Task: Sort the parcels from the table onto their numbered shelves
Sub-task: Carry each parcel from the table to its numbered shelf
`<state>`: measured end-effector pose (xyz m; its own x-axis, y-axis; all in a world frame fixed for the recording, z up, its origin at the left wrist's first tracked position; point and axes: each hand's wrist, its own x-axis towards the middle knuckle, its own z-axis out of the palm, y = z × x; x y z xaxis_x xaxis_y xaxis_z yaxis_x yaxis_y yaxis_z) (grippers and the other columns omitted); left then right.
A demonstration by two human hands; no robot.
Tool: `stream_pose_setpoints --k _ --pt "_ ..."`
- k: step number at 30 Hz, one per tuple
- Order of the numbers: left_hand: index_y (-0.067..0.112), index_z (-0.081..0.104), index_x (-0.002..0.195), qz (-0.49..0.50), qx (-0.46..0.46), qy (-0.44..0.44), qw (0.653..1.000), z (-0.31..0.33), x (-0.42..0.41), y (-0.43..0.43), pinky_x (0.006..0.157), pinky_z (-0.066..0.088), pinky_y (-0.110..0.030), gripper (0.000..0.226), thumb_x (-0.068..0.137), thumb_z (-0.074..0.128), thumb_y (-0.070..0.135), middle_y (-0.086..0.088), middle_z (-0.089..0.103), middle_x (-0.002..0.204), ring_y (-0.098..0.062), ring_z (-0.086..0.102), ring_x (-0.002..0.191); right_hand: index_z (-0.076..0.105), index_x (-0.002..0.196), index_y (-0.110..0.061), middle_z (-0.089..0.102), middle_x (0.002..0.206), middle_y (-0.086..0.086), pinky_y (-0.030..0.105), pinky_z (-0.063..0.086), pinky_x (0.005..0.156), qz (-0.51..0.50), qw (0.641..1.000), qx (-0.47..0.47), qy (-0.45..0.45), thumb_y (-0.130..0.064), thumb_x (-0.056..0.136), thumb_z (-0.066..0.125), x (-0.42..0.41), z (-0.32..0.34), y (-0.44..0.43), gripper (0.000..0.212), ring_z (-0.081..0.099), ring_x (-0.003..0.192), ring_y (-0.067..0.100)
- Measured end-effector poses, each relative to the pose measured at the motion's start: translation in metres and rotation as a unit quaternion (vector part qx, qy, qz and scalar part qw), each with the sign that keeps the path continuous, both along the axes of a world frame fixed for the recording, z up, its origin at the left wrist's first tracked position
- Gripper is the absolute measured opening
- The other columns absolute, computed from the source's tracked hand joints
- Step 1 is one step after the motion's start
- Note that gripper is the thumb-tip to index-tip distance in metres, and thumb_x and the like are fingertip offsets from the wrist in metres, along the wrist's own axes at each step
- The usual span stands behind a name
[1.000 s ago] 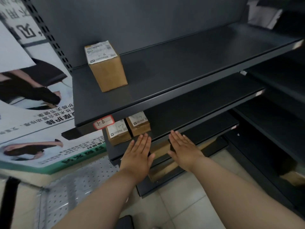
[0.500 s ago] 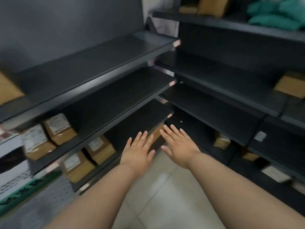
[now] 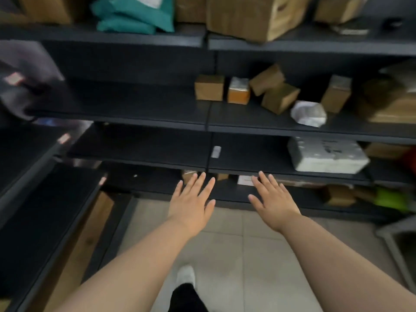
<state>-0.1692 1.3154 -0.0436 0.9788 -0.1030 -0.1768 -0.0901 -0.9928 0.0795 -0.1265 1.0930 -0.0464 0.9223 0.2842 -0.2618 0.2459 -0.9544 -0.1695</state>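
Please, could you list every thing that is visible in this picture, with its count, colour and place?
shelves: several, dark grey, across the back and along the left
teal bags: about two, teal, top shelf, left
large box: one, brown, top shelf, middle
small boxes: about five, brown, one more orange, middle shelf
crumpled bag: one, white, middle shelf, in front of the boxes
white parcel: one, white, next shelf down, right
green item: one, bright green, bottom right, too blurred to name
floor: beige tiles, below
shoe: one, white, on the floor
left grip: bare hand, fingers straight, holds nothing
right grip: bare hand, fingers straight, holds nothing
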Motion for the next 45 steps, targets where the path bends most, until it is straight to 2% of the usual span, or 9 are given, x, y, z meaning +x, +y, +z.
stream_pose_setpoints --k 8,14,18,23,26,32,40,45 --pt "0.030 -0.008 0.152 -0.158 -0.015 0.006 0.987 -0.016 0.099 -0.103 0.121 0.001 -0.039 0.056 0.103 0.016 0.042 0.003 -0.011 0.161 -0.015 -0.011 0.148 -0.003 0.152 -0.027 -0.013 0.160 -0.004 0.037 0.000 0.120 -0.195 0.981 -0.010 0.017 -0.049 0.100 0.019 0.012 -0.015 -0.110 0.061 -0.011 0.147 0.017" --pt "0.030 -0.011 0.151 -0.250 -0.026 0.015 0.968 -0.025 0.178 -0.152 0.121 0.004 -0.041 0.056 0.103 0.015 0.040 0.002 -0.010 0.161 -0.016 -0.010 0.148 -0.001 0.153 -0.029 -0.013 0.159 -0.004 0.037 -0.003 0.120 -0.287 0.958 0.013 -0.007 -0.050 0.100 0.019 0.043 -0.014 -0.139 0.060 -0.014 0.146 0.016" --pt "0.029 -0.011 0.151 -0.316 -0.015 0.034 0.948 -0.035 0.209 -0.192 0.121 0.003 -0.041 0.057 0.103 0.018 0.039 0.001 -0.010 0.161 -0.017 -0.011 0.148 -0.001 0.152 -0.030 -0.013 0.159 -0.005 0.036 -0.005 0.119 -0.361 0.932 0.035 -0.011 -0.050 0.100 0.018 0.035 -0.023 -0.158 0.059 -0.015 0.146 0.015" --pt "0.028 -0.011 0.151 -0.408 -0.017 0.052 0.911 -0.041 0.215 -0.267 0.120 -0.001 -0.038 0.057 0.104 0.018 0.038 0.000 -0.013 0.161 -0.018 -0.012 0.148 -0.003 0.152 -0.032 -0.014 0.159 -0.006 0.034 -0.006 0.117 -0.470 0.881 0.047 0.002 -0.050 0.100 0.019 -0.001 -0.034 -0.211 0.059 -0.016 0.145 0.014" --pt "0.029 -0.012 0.151 -0.464 -0.020 0.050 0.884 -0.037 0.214 -0.329 0.121 -0.001 -0.038 0.057 0.104 0.017 0.039 0.001 -0.014 0.161 -0.016 -0.014 0.147 0.000 0.152 -0.031 -0.011 0.160 -0.006 0.033 -0.005 0.117 -0.534 0.841 0.079 -0.034 -0.048 0.100 0.023 -0.014 -0.031 -0.252 0.059 -0.013 0.146 0.013" --pt "0.029 -0.009 0.152 -0.512 -0.060 0.016 0.857 -0.010 0.209 -0.492 0.121 -0.001 -0.038 0.057 0.103 0.018 0.040 0.003 -0.012 0.161 -0.015 -0.013 0.147 0.006 0.152 -0.032 -0.006 0.160 -0.008 0.033 -0.003 0.118 -0.590 0.792 0.107 -0.116 -0.046 0.101 0.028 -0.027 -0.013 -0.367 0.057 -0.010 0.146 0.012" --pt "0.031 -0.004 0.153 -0.555 -0.112 0.018 0.824 0.019 0.160 -0.684 0.119 -0.002 -0.036 0.057 0.103 0.022 0.041 0.005 -0.010 0.162 -0.013 -0.011 0.148 0.004 0.151 -0.034 -0.008 0.159 -0.009 0.032 -0.005 0.118 -0.612 0.770 0.097 -0.151 -0.048 0.100 0.026 -0.070 0.028 -0.539 0.057 -0.013 0.145 0.010" --pt "0.031 -0.005 0.152 -0.585 -0.127 0.019 0.801 0.025 0.142 -0.758 0.119 -0.003 -0.036 0.057 0.103 0.021 0.041 0.004 -0.009 0.162 -0.014 -0.011 0.148 0.003 0.151 -0.035 -0.009 0.159 -0.010 0.029 -0.007 0.116 -0.638 0.751 0.085 -0.148 -0.049 0.100 0.026 -0.089 0.031 -0.597 0.057 -0.014 0.145 0.009"
